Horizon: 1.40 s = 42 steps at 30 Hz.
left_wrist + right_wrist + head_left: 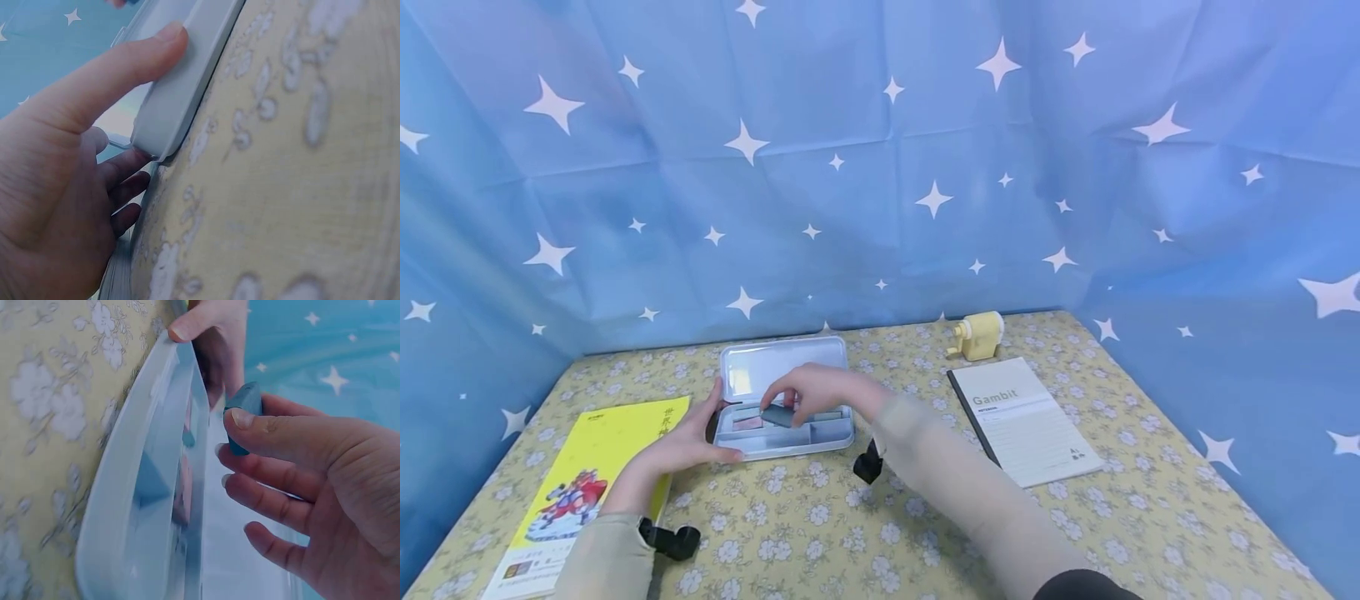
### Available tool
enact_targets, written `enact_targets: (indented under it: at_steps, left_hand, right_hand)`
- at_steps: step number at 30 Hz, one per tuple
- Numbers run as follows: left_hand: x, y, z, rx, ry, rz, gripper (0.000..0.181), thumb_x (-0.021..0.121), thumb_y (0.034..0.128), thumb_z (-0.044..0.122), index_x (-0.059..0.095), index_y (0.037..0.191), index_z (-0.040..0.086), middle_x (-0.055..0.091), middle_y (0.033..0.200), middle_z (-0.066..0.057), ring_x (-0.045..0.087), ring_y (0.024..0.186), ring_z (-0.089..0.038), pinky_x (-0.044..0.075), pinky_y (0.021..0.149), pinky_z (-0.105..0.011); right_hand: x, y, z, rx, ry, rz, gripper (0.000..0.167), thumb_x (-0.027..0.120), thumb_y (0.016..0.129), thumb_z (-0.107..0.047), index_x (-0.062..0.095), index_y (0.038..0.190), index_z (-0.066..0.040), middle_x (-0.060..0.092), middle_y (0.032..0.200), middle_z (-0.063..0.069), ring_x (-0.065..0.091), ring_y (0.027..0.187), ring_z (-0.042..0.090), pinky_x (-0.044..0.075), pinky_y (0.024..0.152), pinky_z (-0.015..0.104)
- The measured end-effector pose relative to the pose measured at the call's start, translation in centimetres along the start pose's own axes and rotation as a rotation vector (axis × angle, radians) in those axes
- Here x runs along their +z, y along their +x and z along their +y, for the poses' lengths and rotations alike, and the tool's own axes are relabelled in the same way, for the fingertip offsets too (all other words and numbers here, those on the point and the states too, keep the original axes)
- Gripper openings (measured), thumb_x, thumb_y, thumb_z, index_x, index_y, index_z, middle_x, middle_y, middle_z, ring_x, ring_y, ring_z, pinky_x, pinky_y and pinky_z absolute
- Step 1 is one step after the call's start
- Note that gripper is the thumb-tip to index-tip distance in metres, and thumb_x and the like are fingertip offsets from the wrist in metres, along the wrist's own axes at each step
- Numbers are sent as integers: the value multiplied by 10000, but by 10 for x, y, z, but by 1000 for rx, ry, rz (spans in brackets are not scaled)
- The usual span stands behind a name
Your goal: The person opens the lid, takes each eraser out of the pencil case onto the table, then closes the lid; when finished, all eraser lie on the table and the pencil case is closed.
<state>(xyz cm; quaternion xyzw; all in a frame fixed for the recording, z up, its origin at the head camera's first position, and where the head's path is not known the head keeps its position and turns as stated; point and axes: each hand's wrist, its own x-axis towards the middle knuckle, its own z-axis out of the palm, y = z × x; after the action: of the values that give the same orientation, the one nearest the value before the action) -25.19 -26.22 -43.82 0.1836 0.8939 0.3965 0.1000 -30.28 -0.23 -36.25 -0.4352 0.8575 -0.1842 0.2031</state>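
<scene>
Head view shows my right hand [823,390] pinching a small teal-grey block [778,415] between thumb and forefinger, above the compartments of the open pencil case [790,452]. My left hand [688,435] holds the case's left end, thumb against the near wall. To handle this well, I'd judge, I should keep that end steady, pinch lightly, and hold my other fingers clear of the raised lid [747,364] and the dividers. Inside, a pink strip [747,423] lies in the left part of the rear section, with greyish pieces I can't identify beside it; a divider splits the near side, and its right compartment [832,431] looks bare.
</scene>
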Motion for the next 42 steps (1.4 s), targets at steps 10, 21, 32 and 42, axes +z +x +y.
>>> enact_targets:
  at_steps: [10, 21, 32, 42]
  left_hand:
    - [2, 1, -6, 42, -49, 0, 1263, 832, 759, 288, -147, 1524, 63, 197, 1501, -318, 111, 1388, -492, 110, 1066, -681]
    - [1, 0, -4, 49, -44, -2, 1254, 828, 761, 289, -139, 1528, 68, 77, 1545, -316, 47, 1400, -503, 86, 1051, -705]
    - [0, -3, -6, 48, -39, -2, 1252, 827, 759, 281, -138, 1529, 76, 68, 1542, -324, 30, 1395, -518, 81, 1037, -722]
    - [0, 0, -2, 59, -37, -9, 1249, 826, 762, 268, -140, 1526, 60, 106, 1535, -323, 44, 1396, -512, 91, 1040, -716]
  right_hand:
    - [-1, -40, 31, 31, 145, 102, 498, 726, 853, -44, 606, 1311, -196, 625, 997, -60, 584, 790, 96, 483, 630, 251]
    - [1, -99, 67, 97, 283, 311, 498, 753, 847, -114, 579, 1314, -130, 610, 907, -3, 547, 693, 166, 474, 631, 326]
    - [2, -127, 89, 211, 354, 436, 438, 775, 827, -154, 600, 1228, -184, 616, 907, 23, 565, 742, 222, 477, 664, 366]
    - [6, -134, 103, 228, 362, 472, 413, 781, 819, -137, 610, 1195, -137, 609, 956, 36, 590, 795, 214, 496, 684, 360]
